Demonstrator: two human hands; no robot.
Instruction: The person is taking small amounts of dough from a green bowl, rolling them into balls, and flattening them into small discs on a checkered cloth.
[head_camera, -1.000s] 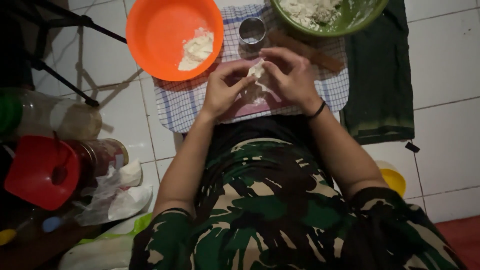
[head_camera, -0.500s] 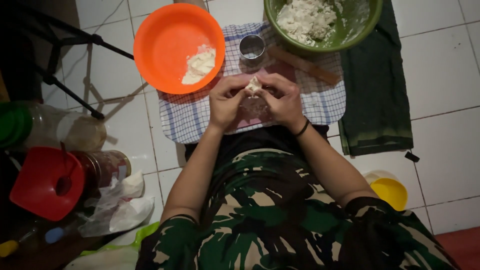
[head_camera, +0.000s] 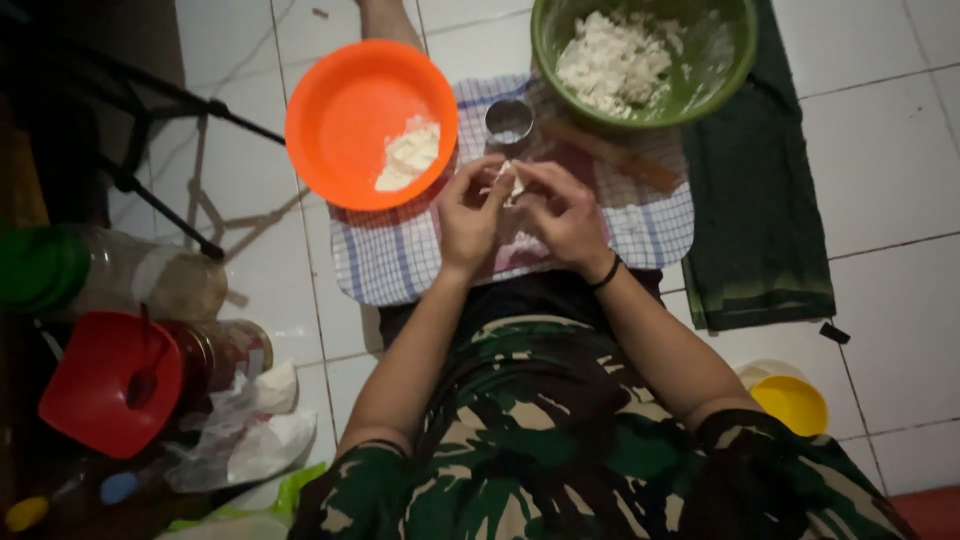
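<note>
Left hand (head_camera: 470, 212) and right hand (head_camera: 566, 212) pinch one dough piece (head_camera: 510, 183) between fingertips above the cloth (head_camera: 400, 255). Judgement: press lightly and evenly, working over the cloth so crumbs land there.

Left of the hands lies a red funnel (head_camera: 110, 382) beside two jars (head_camera: 150, 285) and crumpled plastic bags (head_camera: 250, 435); right of them, a dark green cloth (head_camera: 757, 210) and a yellow lid (head_camera: 790, 403)
</note>
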